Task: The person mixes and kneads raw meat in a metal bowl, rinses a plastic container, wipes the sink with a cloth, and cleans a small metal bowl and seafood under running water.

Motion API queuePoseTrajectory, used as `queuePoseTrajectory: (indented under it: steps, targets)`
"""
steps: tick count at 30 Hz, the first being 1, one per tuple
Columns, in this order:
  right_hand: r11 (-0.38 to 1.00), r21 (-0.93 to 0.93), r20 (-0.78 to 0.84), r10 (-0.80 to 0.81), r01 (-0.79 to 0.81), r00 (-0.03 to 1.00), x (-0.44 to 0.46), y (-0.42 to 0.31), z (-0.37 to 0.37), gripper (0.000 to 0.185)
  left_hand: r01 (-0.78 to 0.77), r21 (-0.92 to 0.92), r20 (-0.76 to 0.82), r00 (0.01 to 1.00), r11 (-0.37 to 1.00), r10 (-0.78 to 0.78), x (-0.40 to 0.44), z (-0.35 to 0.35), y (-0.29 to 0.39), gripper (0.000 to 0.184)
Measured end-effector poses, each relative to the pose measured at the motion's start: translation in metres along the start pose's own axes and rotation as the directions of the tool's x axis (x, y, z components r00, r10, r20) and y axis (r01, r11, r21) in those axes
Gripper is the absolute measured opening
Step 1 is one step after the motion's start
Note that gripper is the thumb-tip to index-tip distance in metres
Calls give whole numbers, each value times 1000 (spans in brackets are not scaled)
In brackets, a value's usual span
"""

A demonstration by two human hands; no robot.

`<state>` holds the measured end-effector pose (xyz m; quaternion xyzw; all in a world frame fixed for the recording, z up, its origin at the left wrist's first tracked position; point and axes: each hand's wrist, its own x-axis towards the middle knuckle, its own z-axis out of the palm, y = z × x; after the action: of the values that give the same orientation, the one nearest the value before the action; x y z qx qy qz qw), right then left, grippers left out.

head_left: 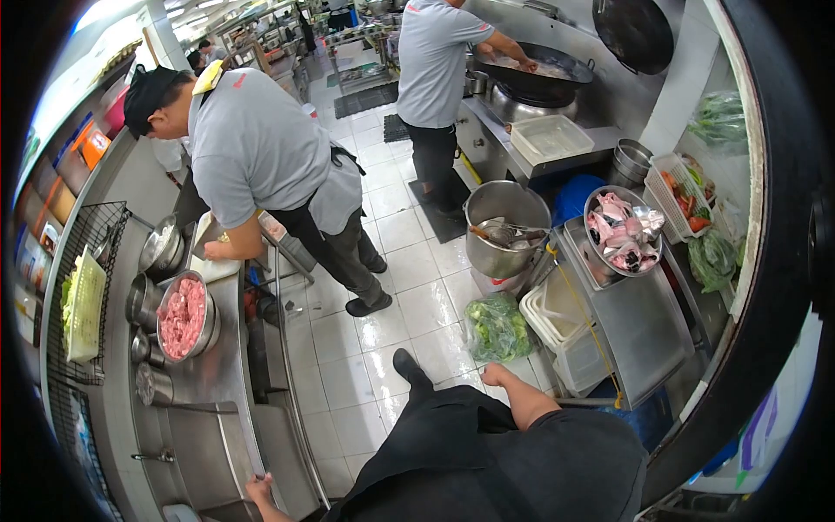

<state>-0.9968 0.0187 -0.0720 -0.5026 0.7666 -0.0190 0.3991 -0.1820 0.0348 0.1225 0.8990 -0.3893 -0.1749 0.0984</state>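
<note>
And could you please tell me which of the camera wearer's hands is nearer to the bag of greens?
Right. The right hand appears just below the bag of greens in the picture; the left hand is farther off, by the sink.

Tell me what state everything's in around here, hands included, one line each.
Right hand: curled, nothing visible in it
Left hand: at the sink's edge, grip unclear
Tap: no visible flow
Meat: raw, uncovered
Fish: cut up, uncovered
Pot: uncovered, utensils inside
Large wok: uncovered, partly filled
Other wok: hanging up
Greens by the right hand: bagged
</note>
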Motion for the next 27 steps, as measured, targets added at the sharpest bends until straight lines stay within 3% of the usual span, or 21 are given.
queuePoseTrajectory:
  steps: [9,12,14,15,17,21,27]
  targets:
    - [999,-28,3,-44,44,999,-3,2,0,38,47,-31,27,999,998,-46,-12,-7,16,42]
    - [999,-21,-5,-38,38,999,-1,5,4,37,59,-61,-9,998,996,-59,-14,-5,18,40]
    - [1000,-6,11,-17,17,1000,-9,-3,-5,37,51,-68,-170,983,996,-62,0,10,-1,38]
    - [1000,10,26,4,-5,1000,-10,-5,-6,36,53,-69,-171,983,996,-64,-5,4,5,38]
    - [1000,-8,24,-9,9,1000,-9,-6,-7,36,48,42,8,999,998,-49,-14,-9,15,38]
    - [999,-36,27,-31,32,999,-5,-6,-6,36,58,-73,-16,998,996,-60,-24,-10,25,36]
    - [1000,-15,28,-17,17,999,-7,-6,-7,35,140,-75,-94,985,987,-147,-21,-8,25,51]
